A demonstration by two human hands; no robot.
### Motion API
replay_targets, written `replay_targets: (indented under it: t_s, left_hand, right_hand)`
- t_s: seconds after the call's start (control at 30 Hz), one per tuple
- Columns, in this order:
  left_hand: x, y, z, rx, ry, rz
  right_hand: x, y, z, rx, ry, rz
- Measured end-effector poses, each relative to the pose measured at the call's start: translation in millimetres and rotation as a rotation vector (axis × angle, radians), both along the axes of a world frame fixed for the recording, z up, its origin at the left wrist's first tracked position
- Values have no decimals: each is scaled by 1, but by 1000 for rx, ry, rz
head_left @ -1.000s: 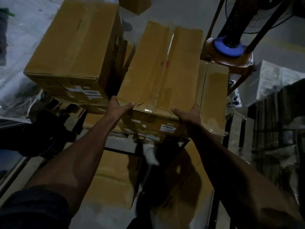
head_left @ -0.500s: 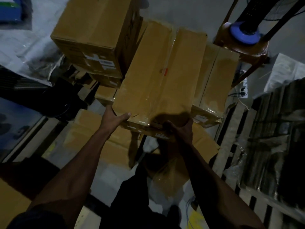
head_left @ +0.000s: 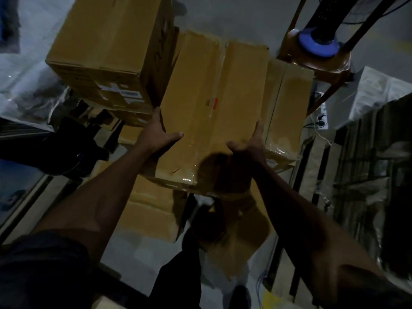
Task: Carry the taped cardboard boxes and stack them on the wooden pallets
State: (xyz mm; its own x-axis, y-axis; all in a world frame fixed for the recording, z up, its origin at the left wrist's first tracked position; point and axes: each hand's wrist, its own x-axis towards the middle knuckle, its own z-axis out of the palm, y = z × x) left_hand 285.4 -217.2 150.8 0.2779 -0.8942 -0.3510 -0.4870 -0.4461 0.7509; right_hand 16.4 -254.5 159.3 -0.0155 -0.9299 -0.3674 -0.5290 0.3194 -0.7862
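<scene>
The taped cardboard box (head_left: 214, 112) is sitting between both hands, lifted in front of the person, its long top seam sealed with glossy clear tape that is catching the light. The left hand (head_left: 156, 136) is gripping the box's near left edge, thumb lying across the top; the right hand (head_left: 252, 143) is clamping the near right corner, thumb on top and fingers wrapping under.

Both grips are sitting on the near end only, so the far end may be pulling downward; on the slick tape a thumb could slide and the box could tip away. The near corner is looking dented and creased, and soft cardboard there could buckle under the squeeze.

Left of the box, a taller carton (head_left: 107, 52) with white labels is standing very close, close enough to snag. Right of the box, a lower taped carton (head_left: 287, 108) is lying just beside it. Beyond the box's far right corner, a fan base (head_left: 318, 44) with a blue ring is standing. Below the box, flattened cardboard (head_left: 147, 210) is lying on the floor.
</scene>
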Motion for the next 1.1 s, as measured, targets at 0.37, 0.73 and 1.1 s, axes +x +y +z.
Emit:
replay_targets:
  t_s: [0.37, 0.73, 1.1]
  left_hand:
    - [22, -75, -28, 13, -84, -140]
    - [-8, 3, -9, -26, -127, -36]
    - [-84, 192, 37, 61, -161, 200]
  right_hand:
    - [6, -70, -10, 50, 173, 38]
    - [-14, -3, 8, 59, 169, 35]
    - [-69, 129, 50, 107, 255, 218]
